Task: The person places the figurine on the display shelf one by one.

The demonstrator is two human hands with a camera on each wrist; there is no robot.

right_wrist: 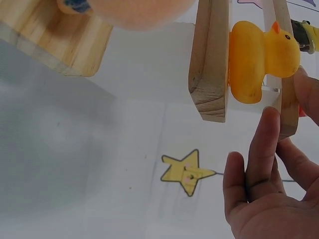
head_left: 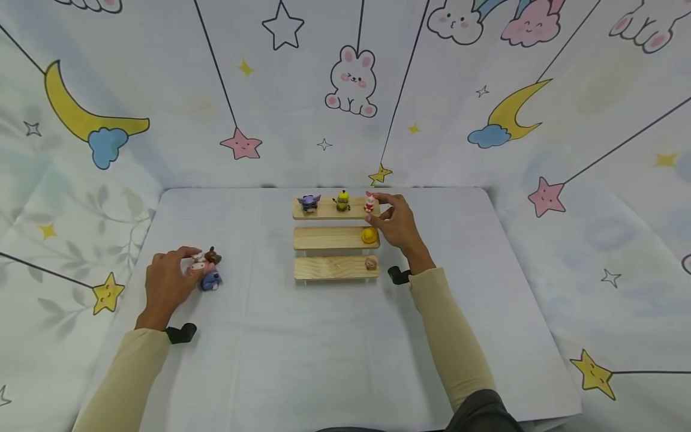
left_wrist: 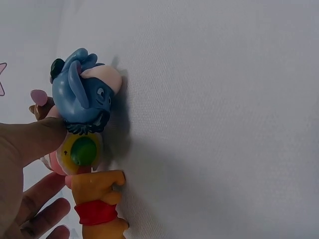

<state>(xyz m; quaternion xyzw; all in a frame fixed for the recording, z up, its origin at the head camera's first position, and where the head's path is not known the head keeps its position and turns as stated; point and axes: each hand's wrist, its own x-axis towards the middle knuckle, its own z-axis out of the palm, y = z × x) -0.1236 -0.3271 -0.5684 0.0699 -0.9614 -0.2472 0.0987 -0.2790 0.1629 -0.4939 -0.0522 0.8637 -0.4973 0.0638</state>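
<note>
My left hand (head_left: 166,282) pinches a pink figurine (head_left: 198,266) in a small cluster at the table's left. Beside it are a blue donkey figurine (left_wrist: 82,99) and an orange bear figurine in a red shirt (left_wrist: 97,211); the thumb partly covers the pink one. At the right end of the top wooden shelf (head_left: 324,216), my right hand (head_left: 399,225) holds a small pink-and-red figurine (head_left: 369,203) between thumb and index finger. In the right wrist view this figurine is mostly hidden behind the shelf, and the fingertips are close to a yellow rubber duck (right_wrist: 246,62).
The duck stands on the middle shelf (head_left: 324,238), and a small light-brown figurine (head_left: 370,262) on the lowest shelf (head_left: 324,268). A purple-blue figurine (head_left: 309,203) and a yellow-green figurine (head_left: 342,201) share the top shelf. A white sheet covers the table (head_left: 302,354).
</note>
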